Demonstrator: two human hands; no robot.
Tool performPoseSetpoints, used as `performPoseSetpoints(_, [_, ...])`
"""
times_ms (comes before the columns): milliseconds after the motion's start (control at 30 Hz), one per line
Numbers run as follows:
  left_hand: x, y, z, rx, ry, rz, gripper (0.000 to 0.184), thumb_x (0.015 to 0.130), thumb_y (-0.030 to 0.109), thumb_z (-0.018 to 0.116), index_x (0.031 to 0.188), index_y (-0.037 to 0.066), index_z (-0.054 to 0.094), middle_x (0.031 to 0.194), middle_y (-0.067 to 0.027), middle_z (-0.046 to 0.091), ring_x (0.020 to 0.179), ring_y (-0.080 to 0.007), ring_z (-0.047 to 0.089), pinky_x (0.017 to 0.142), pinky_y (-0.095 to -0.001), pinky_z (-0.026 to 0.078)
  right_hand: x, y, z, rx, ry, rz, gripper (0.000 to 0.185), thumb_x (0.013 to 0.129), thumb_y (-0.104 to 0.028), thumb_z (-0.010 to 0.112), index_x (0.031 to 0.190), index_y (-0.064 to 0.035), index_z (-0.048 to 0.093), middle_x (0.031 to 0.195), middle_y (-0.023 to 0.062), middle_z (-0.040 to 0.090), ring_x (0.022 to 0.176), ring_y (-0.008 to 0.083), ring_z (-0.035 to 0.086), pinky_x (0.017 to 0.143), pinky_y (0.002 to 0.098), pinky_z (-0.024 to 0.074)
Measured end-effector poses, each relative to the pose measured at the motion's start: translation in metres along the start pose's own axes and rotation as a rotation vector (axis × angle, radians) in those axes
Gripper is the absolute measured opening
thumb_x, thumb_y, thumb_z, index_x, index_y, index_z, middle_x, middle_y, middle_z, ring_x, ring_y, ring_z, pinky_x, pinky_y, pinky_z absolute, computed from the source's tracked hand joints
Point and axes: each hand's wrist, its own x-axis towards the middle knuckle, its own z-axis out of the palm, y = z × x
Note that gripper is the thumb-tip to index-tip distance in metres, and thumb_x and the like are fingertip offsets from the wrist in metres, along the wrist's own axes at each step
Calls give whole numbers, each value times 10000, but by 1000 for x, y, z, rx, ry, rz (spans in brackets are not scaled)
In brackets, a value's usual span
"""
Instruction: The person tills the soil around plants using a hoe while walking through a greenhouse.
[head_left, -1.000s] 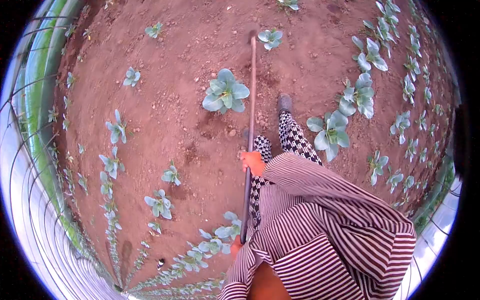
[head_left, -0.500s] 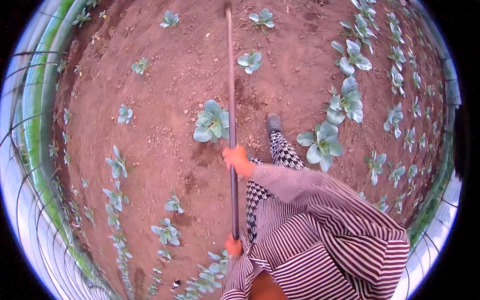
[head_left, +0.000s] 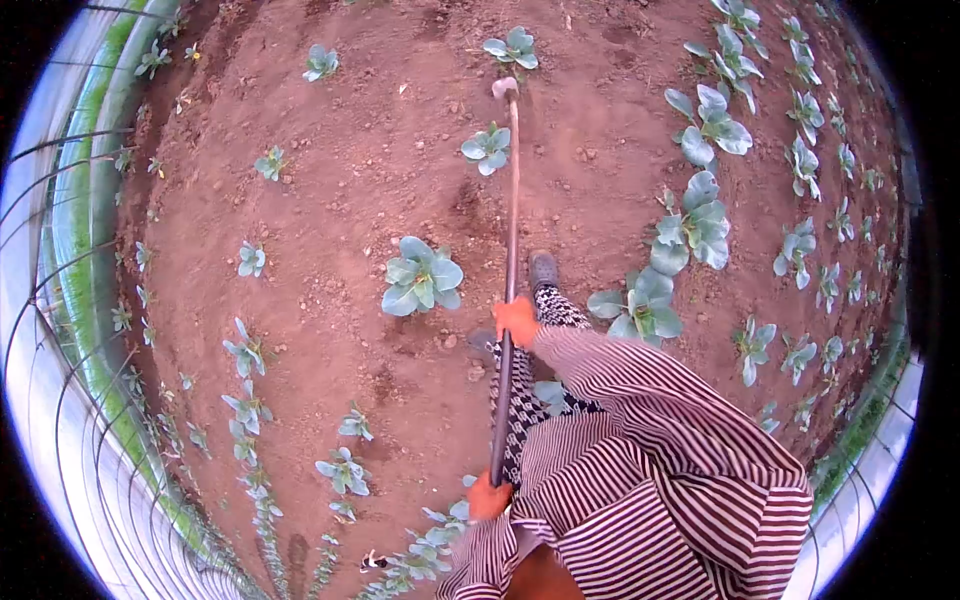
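Note:
A long-handled tool stretches up from my body, its dark wooden handle (head_left: 513,200) ending in a small pale head (head_left: 505,88) near the soil. Partway down the handle, my right hand (head_left: 517,320) is wrapped round it. At the handle's lower end my left hand (head_left: 488,497) is closed on it, partly hidden by the striped sleeve. Just left of the tool head is a small leafy plant (head_left: 487,149), and another plant (head_left: 512,47) grows just beyond it. A larger plant (head_left: 422,276) stands left of the handle.
Reddish-brown soil (head_left: 330,230) carries rows of leafy plants on the left and right. My shoe (head_left: 543,268) is right of the handle, beside a big plant (head_left: 645,310). Curved hoops and sheeting (head_left: 60,250) run along the left edge.
Over the last half second, the tool head has come down and to the right in view. Both hands have shifted right with the handle, still gripping it. The nearby plants sit slightly lower in view.

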Motion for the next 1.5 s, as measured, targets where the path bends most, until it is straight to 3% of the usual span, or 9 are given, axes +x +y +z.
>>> performPoseSetpoints(33, [-12, 2, -8, 37, -17, -52, 326, 660, 230, 572, 931, 48, 554, 782, -215, 595, 777, -349, 597, 686, -418, 464, -33, -52, 12, 252, 110, 387, 179, 728, -102, 540, 591, -4, 478, 435, 88, 445, 359, 206, 469, 314, 349, 382])
performPoseSetpoints(133, [-18, -2, 0, 44, 100, -75, 289, 662, 232, 576, 902, 72, 555, 757, -207, 593, 749, -355, 593, 664, -427, 465, -40, -57, 17, 350, 140, 438, 140, 721, -64, 546, 624, -14, 457, 456, 82, 439, 344, 179, 447, 285, 341, 356])
performPoseSetpoints(433, [65, 44, 15, -147, 233, 38, 307, 651, 207, 598, 903, 36, 557, 747, -203, 594, 718, -352, 588, 645, -411, 459, 37, -169, 24, 70, 73, 122, 145, 715, -52, 535, 595, -9, 466, 459, 75, 473, 329, 173, 447, 307, 334, 363])
performPoseSetpoints(633, [26, 44, -14, -156, 55, 115, 346, 650, 219, 629, 941, 48, 559, 783, -199, 597, 746, -361, 585, 675, -419, 454, 54, -38, -6, -168, -89, -10, 312, 718, -161, 525, 442, -21, 483, 431, 117, 499, 362, 220, 502, 345, 363, 386])
performPoseSetpoints(733, [4, -12, -10, -3, -5, -51, 468, 674, 451, 639, 970, 96, 563, 806, -182, 612, 798, -362, 586, 684, -436, 452, -11, -38, 19, 339, 29, 167, 135, 711, -94, 571, 627, -11, 507, 481, 91, 470, 346, 203, 452, 276, 355, 342])
performPoseSetpoints(833, [-36, 0, -37, -77, 72, -127, 466, 691, 498, 609, 936, 104, 566, 743, -178, 611, 725, -370, 593, 619, -441, 460, -45, -67, 26, 330, 51, 559, 152, 677, -82, 578, 611, -46, 446, 483, 60, 420, 341, 167, 409, 284, 343, 346])
performPoseSetpoints(933, [-6, -39, -13, 144, 210, -3, 366, 683, 406, 630, 858, 94, 555, 673, -179, 594, 622, -386, 578, 544, -451, 452, -32, -92, 24, 521, 32, 532, 166, 671, -86, 576, 604, -57, 427, 461, 39, 391, 334, 152, 391, 295, 341, 350])
performPoseSetpoints(1333, [139, 326, -33, -207, 322, 212, 218, 644, 158, 588, 809, 30, 526, 668, -164, 565, 609, -301, 567, 575, -374, 439, 163, -414, -122, 90, 36, -177, 152, 733, -103, 553, 652, -33, 444, 444, 35, 427, 330, 152, 426, 313, 319, 355])
performPoseSetpoints(1500, [112, 421, -28, -180, 141, 111, 226, 642, 174, 596, 816, 41, 541, 660, -160, 568, 619, -291, 570, 580, -366, 443, 233, -392, -178, 73, 63, 97, 240, 756, -125, 533, 544, -34, 467, 443, 71, 470, 345, 177, 469, 314, 318, 357])
